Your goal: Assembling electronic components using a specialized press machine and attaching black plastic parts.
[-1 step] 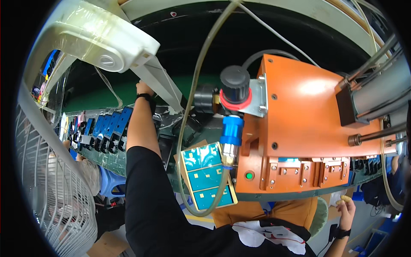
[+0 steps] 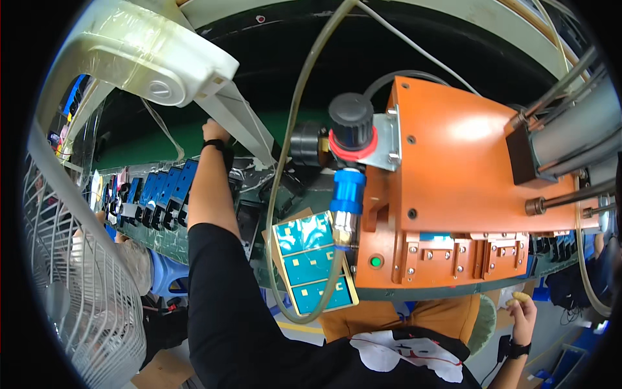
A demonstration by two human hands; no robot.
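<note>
My left arm stretches far forward, and my left hand [image 2: 216, 131] is at the green far part of the bench, beside a white fan's slanting leg [image 2: 236, 117]. Its fingers are mostly hidden, so what they touch does not show. My right hand [image 2: 522, 318] is raised at the lower right, away from the bench. Its fingers are curled, with pale yellow coverings at the tips; anything between them is too small to make out. A teal sheet of parts with a yellow border [image 2: 313, 264] lies between my left arm and an orange press [image 2: 453, 162].
A clear hose [image 2: 299, 123] loops over the sheet. The press carries a black-knobbed regulator [image 2: 352, 117], a grey cylinder [image 2: 570, 129] and a green button [image 2: 376, 262]. Several blue-and-black parts [image 2: 170, 191] stand in a row at left, near the fan's white cage [image 2: 97, 285].
The view has shifted slightly, so the press sits a little higher and further left in the picture. Both hands keep nearly the same pose.
</note>
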